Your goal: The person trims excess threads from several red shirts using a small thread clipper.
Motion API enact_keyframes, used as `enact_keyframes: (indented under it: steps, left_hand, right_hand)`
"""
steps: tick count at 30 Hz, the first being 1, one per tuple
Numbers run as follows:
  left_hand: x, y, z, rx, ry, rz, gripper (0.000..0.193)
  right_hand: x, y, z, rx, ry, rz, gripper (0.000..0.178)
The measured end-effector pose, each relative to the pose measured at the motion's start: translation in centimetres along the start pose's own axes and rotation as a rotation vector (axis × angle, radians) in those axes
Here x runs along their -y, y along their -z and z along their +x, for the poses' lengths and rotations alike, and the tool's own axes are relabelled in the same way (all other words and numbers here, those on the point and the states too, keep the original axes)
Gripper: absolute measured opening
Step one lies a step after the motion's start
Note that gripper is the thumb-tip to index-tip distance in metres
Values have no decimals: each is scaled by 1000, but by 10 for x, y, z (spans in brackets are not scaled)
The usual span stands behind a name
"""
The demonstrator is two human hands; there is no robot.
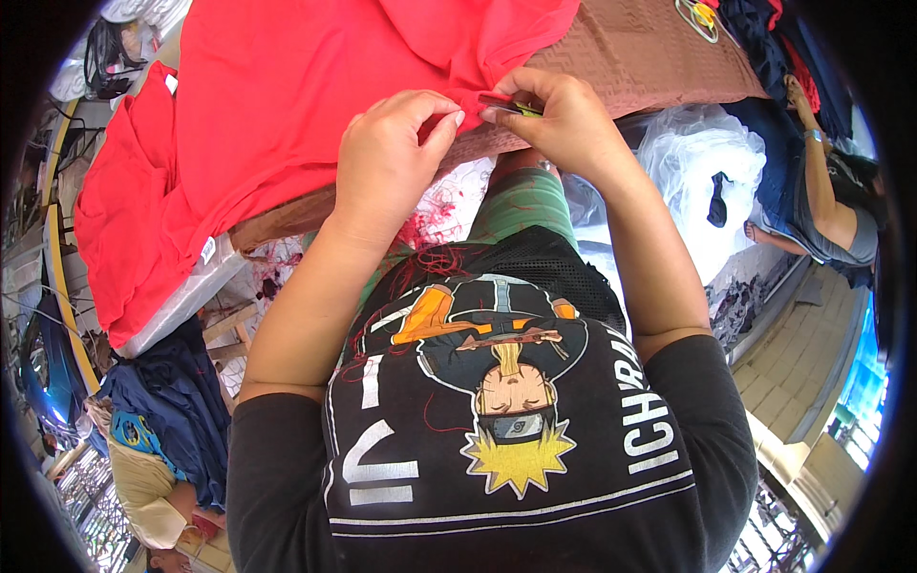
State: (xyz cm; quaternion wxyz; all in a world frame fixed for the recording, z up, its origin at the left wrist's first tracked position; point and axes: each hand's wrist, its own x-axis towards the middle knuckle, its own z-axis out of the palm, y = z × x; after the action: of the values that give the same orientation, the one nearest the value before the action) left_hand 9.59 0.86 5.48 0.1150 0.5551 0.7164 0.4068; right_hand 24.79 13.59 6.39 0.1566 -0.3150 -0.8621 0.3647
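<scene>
Pinching edge of red cloth (306, 86) in left hand (394, 143), small dark tool (504, 104), likely snips, in right hand (565, 119). Best keep edge taut, fabric and fingertips clear of blades; any thread too small to tell. Cloth drapes over brown-covered bench (659, 67).

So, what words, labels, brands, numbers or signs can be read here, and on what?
Black T-shirt: large white lettering on both sides of the cartoon figure; some is legible, but I won't copy the wording.
Headband on that figure: a small emblem.
Red fabric: a small white tag by its edge; any marking is too small to read.
</scene>
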Motion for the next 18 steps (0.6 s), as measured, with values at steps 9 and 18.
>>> enact_keyframes:
  steps: [9, 18]
  left_hand:
    - [10, 9, 4, 258, 307, -519, 18]
    - [10, 15, 5, 245, 289, -721, 21]
  right_hand:
    - [12, 7, -4, 3, -23, -62, 23]
    - [23, 14, -20, -176, 153, -126, 28]
